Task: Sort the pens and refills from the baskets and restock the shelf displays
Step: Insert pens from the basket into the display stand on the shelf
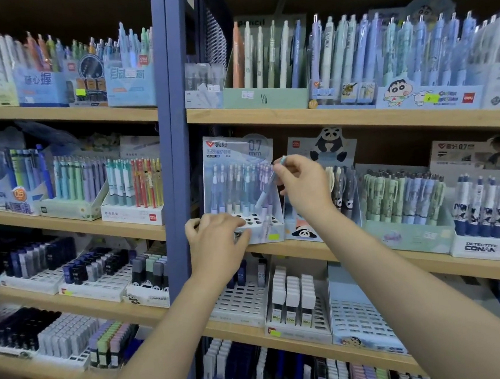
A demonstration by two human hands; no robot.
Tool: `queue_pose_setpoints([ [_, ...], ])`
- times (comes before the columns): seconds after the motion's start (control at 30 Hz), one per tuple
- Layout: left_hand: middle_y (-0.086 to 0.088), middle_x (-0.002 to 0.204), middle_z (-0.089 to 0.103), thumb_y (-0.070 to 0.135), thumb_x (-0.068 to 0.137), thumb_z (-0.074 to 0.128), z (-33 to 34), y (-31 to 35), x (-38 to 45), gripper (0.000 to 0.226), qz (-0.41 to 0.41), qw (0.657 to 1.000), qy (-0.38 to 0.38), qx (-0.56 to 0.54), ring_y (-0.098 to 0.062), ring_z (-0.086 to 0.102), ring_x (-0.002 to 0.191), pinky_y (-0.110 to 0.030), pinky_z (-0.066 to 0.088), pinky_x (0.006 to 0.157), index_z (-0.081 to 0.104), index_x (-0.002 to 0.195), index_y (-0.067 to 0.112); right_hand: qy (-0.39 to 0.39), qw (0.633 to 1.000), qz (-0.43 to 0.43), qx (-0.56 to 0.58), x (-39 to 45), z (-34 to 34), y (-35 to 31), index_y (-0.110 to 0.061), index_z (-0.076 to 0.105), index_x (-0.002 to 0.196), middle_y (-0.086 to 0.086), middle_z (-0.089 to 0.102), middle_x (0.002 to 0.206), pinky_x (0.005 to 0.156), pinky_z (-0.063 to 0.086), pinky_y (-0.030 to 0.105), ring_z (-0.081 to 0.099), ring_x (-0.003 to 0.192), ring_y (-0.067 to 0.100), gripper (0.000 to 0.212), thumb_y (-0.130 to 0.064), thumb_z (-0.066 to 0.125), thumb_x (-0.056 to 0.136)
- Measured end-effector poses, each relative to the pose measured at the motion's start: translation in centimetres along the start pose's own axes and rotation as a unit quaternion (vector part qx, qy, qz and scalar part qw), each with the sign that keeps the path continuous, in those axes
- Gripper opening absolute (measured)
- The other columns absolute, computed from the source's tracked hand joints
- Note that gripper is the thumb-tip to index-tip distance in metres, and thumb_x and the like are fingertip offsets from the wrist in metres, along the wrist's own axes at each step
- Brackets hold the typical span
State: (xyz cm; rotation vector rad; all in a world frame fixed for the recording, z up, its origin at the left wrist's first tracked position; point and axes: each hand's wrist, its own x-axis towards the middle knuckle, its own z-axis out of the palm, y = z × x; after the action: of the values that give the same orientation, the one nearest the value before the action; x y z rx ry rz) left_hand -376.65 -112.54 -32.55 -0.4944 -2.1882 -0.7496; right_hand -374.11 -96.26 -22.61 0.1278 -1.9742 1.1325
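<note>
A pale blue 0.7 mm pencil display box point(233, 154) stands on the middle shelf just right of the blue upright, holding several pastel pencils and showing open holes in its front rows. My right hand point(302, 184) pinches a light blue pencil point(268, 186), tilted, its tip down among the pencils in the box. My left hand point(217, 240) rests on the box's front left corner, fingers curled over its edge.
A panda pencil display point(327, 152) stands right beside the box, then green and Conan pen displays point(489, 247). A blue steel upright point(177, 165) divides the shelves. Lead refill trays point(297, 300) fill the shelf below my arms.
</note>
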Motion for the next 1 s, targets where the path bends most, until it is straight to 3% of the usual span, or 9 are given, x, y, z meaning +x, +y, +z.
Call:
queue_pose_setpoints([
  [0.17, 0.01, 0.121, 0.066, 0.036, 0.097, 0.062, 0.3, -0.8, -0.1, 0.024, 0.011, 0.999, -0.011, -0.037, -0.014, 0.044, 0.124, -0.027, 0.016, 0.099, 0.073, 0.117, 0.029, -0.024, 0.998, -0.017, -0.055, 0.2, 0.9, 0.8, -0.011, 0.069, 0.1, 0.0, 0.068, 0.085, 0.083, 0.056, 0.042, 0.065, 0.083, 0.018, 0.015, -0.023, 0.061, 0.099],
  [0.23, 0.01, 0.122, 0.066, 0.036, 0.097, 0.064, 0.4, -1.1, -0.3, 0.025, 0.016, 0.998, -0.008, -0.058, -0.013, 0.043, 0.123, -0.025, 0.015, 0.099, 0.073, 0.119, 0.028, -0.021, 0.998, -0.023, -0.05, 0.2, 1.2, 0.9, -0.016, 0.063, 0.107, 0.001, 0.067, 0.084, 0.077, 0.055, 0.037, 0.065, 0.08, 0.017, 0.01, -0.022, 0.062, 0.098],
  [0.33, 0.008, 0.124, 0.066, 0.036, 0.096, 0.064, 0.5, -1.3, -0.5, 0.028, 0.021, 0.997, -0.005, -0.068, -0.012, 0.042, 0.124, -0.023, 0.014, 0.099, 0.072, 0.122, 0.027, -0.001, 0.999, -0.033, -0.037, 0.4, 1.7, 0.9, -0.026, 0.049, 0.109, 0.004, 0.066, 0.078, 0.063, 0.045, 0.023, 0.059, 0.07, 0.01, 0.021, -0.02, 0.065, 0.096],
  [0.5, 0.01, 0.127, 0.064, 0.041, 0.097, 0.061, 0.5, -1.5, -0.5, 0.031, 0.023, 0.997, -0.005, -0.078, -0.01, 0.039, 0.126, -0.021, 0.013, 0.098, 0.071, 0.124, 0.028, 0.009, 0.998, -0.052, -0.043, 1.2, 2.3, 1.3, -0.021, 0.06, 0.106, -0.002, 0.056, 0.072, 0.063, 0.046, 0.025, 0.05, 0.061, 0.005, 0.017, -0.019, 0.07, 0.092],
  [0.7, 0.009, 0.126, 0.065, 0.04, 0.098, 0.06, 0.6, -1.7, -0.5, 0.03, 0.031, 0.996, 0.0, -0.087, -0.011, 0.042, 0.125, -0.021, 0.014, 0.099, 0.071, 0.124, 0.027, 0.005, 0.972, -0.131, -0.197, 1.6, 2.5, 2.5, -0.024, 0.065, 0.126, -0.005, 0.042, 0.093, 0.068, 0.037, 0.025, 0.046, 0.085, 0.012, 0.033, -0.03, 0.067, 0.094],
  [0.8, 0.008, 0.125, 0.067, 0.035, 0.099, 0.06, 0.8, -1.9, -0.7, 0.028, 0.04, 0.995, 0.007, -0.088, -0.013, 0.044, 0.123, -0.024, 0.017, 0.103, 0.071, 0.124, 0.026, 0.002, 0.961, -0.138, -0.238, 1.5, 2.6, 3.0, -0.025, 0.062, 0.131, -0.002, 0.041, 0.101, 0.086, 0.043, 0.033, 0.044, 0.104, 0.02, 0.041, -0.036, 0.068, 0.092],
  [0.87, 0.007, 0.125, 0.067, 0.034, 0.1, 0.058, 1.0, -2.1, -0.8, 0.028, 0.043, 0.995, 0.008, -0.089, -0.014, 0.045, 0.123, -0.027, 0.019, 0.105, 0.071, 0.124, 0.026, -0.004, 0.954, -0.14, -0.265, 1.4, 2.6, 3.1, -0.025, 0.061, 0.133, -0.002, 0.041, 0.106, 0.098, 0.036, 0.038, 0.041, 0.111, 0.022, 0.044, -0.039, 0.065, 0.092],
  [1.0, 0.006, 0.123, 0.068, 0.04, 0.096, 0.049, 1.4, -2.3, -1.0, 0.037, 0.049, 0.995, 0.009, -0.09, -0.015, 0.048, 0.121, -0.03, 0.022, 0.106, 0.072, 0.122, 0.026, -0.018, 0.94, -0.158, -0.303, 1.3, 2.4, 2.7, -0.024, 0.057, 0.136, 0.0, 0.048, 0.123, 0.102, 0.024, 0.037, 0.038, 0.122, 0.019, 0.047, -0.041, 0.06, 0.093],
])
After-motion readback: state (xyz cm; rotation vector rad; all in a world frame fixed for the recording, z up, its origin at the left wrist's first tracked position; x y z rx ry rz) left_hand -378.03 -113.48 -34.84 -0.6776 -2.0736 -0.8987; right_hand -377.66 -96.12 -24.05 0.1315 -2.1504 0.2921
